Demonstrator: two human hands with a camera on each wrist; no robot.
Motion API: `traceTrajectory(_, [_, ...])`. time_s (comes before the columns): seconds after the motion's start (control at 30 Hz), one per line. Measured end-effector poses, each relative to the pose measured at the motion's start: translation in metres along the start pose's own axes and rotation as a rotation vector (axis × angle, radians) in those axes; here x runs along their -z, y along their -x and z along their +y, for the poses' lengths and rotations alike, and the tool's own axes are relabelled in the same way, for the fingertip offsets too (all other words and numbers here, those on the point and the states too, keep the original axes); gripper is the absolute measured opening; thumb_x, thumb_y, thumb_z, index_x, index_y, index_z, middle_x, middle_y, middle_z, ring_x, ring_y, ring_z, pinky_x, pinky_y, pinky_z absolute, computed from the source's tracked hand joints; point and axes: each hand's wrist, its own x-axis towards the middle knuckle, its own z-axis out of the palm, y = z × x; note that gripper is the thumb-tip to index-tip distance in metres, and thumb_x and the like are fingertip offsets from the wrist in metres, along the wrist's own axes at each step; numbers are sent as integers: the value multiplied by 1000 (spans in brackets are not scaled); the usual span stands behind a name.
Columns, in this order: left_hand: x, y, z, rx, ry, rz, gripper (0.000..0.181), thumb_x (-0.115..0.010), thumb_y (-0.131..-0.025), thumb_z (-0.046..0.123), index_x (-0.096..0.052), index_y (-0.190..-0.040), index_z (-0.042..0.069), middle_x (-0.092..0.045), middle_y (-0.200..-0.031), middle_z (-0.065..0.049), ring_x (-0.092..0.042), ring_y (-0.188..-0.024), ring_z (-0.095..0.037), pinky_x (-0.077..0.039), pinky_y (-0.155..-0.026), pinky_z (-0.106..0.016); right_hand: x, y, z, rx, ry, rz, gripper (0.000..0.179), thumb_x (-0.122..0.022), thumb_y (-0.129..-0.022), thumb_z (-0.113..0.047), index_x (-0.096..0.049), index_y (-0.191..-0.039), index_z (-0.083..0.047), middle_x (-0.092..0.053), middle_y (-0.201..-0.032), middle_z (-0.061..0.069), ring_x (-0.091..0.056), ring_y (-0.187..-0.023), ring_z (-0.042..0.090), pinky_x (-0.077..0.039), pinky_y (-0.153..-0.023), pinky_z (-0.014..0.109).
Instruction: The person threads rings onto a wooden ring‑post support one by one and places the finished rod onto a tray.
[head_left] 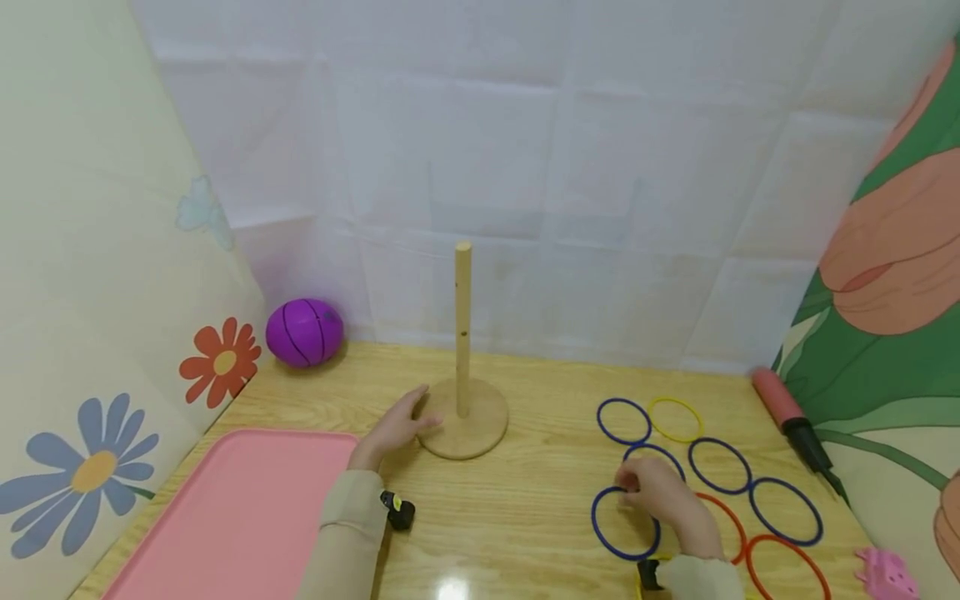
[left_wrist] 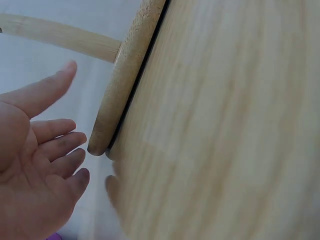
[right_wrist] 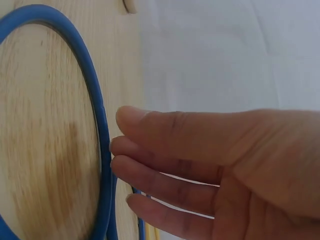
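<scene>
Head view: I have the left hand (head_left: 393,429) spread wide just beside an upright pale wooden peg (head_left: 462,350) on a round base. The right hand (head_left: 663,493) is narrowed, not gripping, at the edge of a thin blue ring (right_wrist: 103,130). Other blue, yellow and red rings (head_left: 804,544) crowd it. Farther out: a pink-and-black pump (head_left: 806,443), purple ball (head_left: 304,332), flat pink tray (head_left: 247,508).

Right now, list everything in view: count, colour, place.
Table: one, light wood, foreground
Peg stand: one, tan, centre
Blue rings: five, blue, right
Red rings: two, red, right
Yellow rings: at least one, yellow, right
Basketball: one, purple, far left
Tray: one, pink, left
Hand pump: one, red-black, far right
Toy animal: one, pink, near right
Backdrop: one, white, rear
Floral panels: two, multicoloured, both sides
Wrist cameras: two, black, wrists
Sleeves: two, beige, forearms
Left hand: one, by peg stand
Right hand: one, at blue ring
</scene>
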Motion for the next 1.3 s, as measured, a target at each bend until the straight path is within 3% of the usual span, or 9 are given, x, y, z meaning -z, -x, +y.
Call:
traceTrajectory(0.23, [-2,-3,-9,-4,-28,-7,74,-62,-94,15,-19,-148,-14,-20,-154,-35,-15,-145,-48,-13,-121,-56,-4,-1,3,15,-52,-28,19,-77,-70,5,-66,-81,-5,-62,-74,-1,-55,-70,9,-46,-62,20])
traceTrajectory(0.37, [-2,-4,-8,14,-61,-4,74,-62,-93,13,-19,-148,-13,-18,-154,-35,-15,-145,-49,-13,-120,-57,-5,-2,0,-32,-36,-15,19,-79,-70,4,-66,-81,-6,-62,-74,-2,-56,-71,10,-47,-64,23])
traceTrajectory(0.6, [-1,-5,-3,46,-19,-39,77,-62,-93,10,-14,-150,-11,-12,-156,-33,-9,-146,-48,-8,-121,-57,-6,-6,-2,-109,12,20,20,-79,-71,2,-67,-82,-10,-62,-78,-2,-56,-74,11,-49,-69,29])
traceTrajectory(0.93, [-1,-3,-1,-8,-52,-49,76,-63,-92,7,-16,-146,-18,-16,-152,-40,-13,-143,-53,-11,-119,-60,-12,-5,-1,-52,126,82,22,-81,-68,1,-64,-73,-13,-56,-71,-3,-50,-69,10,-44,-65,27])
traceTrajectory(1.1, [-1,-3,-2,-1,-67,-67,78,-64,-91,9,-16,-146,-17,-16,-152,-39,-13,-143,-53,-11,-120,-60,-15,-4,-1,-41,153,91,28,-80,-69,2,-58,-65,-14,-54,-67,-5,-48,-66,10,-42,-62,26])
traceTrajectory(1.3, [-1,-1,-2,11,-80,-87,78,-64,-92,11,-17,-147,-15,-18,-152,-38,-14,-143,-52,-12,-120,-59,-14,-5,-2,-50,168,66,26,-78,-74,-2,-58,-66,-15,-55,-69,-4,-48,-67,11,-43,-64,28])
